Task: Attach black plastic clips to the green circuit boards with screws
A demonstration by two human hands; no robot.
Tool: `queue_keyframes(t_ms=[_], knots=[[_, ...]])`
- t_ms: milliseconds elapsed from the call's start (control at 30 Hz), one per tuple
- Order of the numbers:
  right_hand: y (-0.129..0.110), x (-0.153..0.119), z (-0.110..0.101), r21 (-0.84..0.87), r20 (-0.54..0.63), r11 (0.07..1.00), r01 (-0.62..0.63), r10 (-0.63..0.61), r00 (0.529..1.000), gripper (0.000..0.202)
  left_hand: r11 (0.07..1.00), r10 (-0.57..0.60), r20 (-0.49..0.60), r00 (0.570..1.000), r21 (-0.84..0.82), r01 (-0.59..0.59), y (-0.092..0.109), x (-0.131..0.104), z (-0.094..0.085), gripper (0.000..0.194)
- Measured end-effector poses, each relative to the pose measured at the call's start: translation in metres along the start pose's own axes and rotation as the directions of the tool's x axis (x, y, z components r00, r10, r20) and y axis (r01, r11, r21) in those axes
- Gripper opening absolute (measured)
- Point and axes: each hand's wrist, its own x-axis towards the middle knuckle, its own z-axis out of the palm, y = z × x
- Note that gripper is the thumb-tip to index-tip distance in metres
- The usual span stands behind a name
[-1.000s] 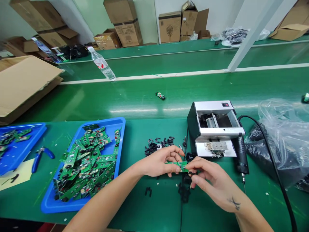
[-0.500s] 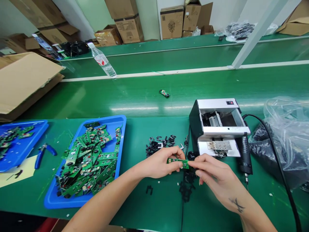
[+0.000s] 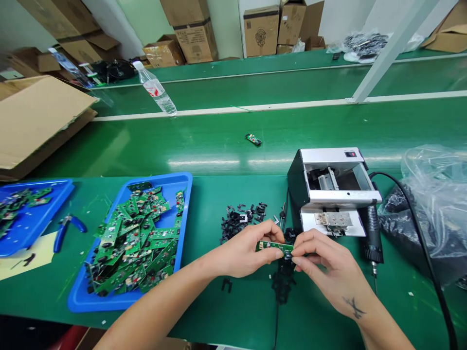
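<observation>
Circuit board [image 3: 280,246]: long axis left-right, right end lower.

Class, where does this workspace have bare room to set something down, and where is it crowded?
Bare: between the nearer blue tray and black parts; farther back, between the red-labelled bottle and lone board. Crowded: around the left hand and right hand, amid black parts beside the machine.

Narrow green circuit board [image 3: 276,245], component-dotted, handheld
</observation>
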Motion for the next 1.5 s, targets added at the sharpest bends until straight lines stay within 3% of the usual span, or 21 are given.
queue_keyframes(t_ms=[233, 500, 700, 900, 1000, 1133, 1267, 1367, 1500], knots=[[-0.001, 0.001, 0.003, -0.06, -0.054, 0.996, 0.068, -0.071, 0.996, 0.01, 0.991, 0.025, -0.036, 0.999, 0.129, -0.02, 0.001, 0.0, 0.002, 0.015], [-0.004, 0.001, 0.004, -0.103, -0.099, 0.992, 0.071, -0.081, 0.992, 0.008, 0.995, -0.053, 0.034, 0.998, -0.078, 0.055, 0.001, -0.002, 0.005, 0.03], [-0.006, 0.002, 0.006, -0.15, -0.17, 0.986, 0.068, -0.094, 0.981, 0.009, 0.994, -0.04, 0.013, 0.999, -0.098, 0.041, -0.003, 0.0, 0.007, 0.035], [-0.012, 0.002, 0.011, -0.344, -0.239, 0.926, 0.155, -0.246, 0.939, 0.012, 0.998, -0.006, -0.046, 0.999, -0.069, 0.002, -0.005, 0.001, 0.011, 0.028], [-0.016, 0.001, 0.013, -0.449, -0.286, 0.873, 0.189, -0.341, 0.895, 0.015, 0.996, 0.077, -0.099, 0.992, -0.028, -0.08, -0.002, 0.001, 0.013, 0.022], [-0.019, 0.001, 0.009, -0.591, -0.276, 0.764, 0.259, -0.494, 0.825, 0.023, 0.958, 0.278, -0.136, 0.951, 0.115, -0.264, 0.01, 0.006, 0.009, 0.013], [-0.015, 0.004, -0.002, -0.725, -0.258, 0.634, 0.268, -0.611, 0.748, 0.029, 0.868, 0.463, -0.109, 0.88, 0.257, -0.425, 0.017, 0.021, 0.005, 0.01], [-0.009, 0.007, -0.008, -0.791, -0.268, 0.571, 0.22, -0.647, 0.714, 0.03, 0.776, 0.574, -0.08, 0.815, 0.373, -0.509, 0.008, 0.034, 0.005, 0.012], [-0.003, 0.009, -0.009, -0.82, -0.251, 0.537, 0.2, -0.65, 0.718, 0.029, 0.589, 0.681, -0.033, 0.731, 0.618, -0.521, -0.015, 0.043, 0.008, 0.018]])
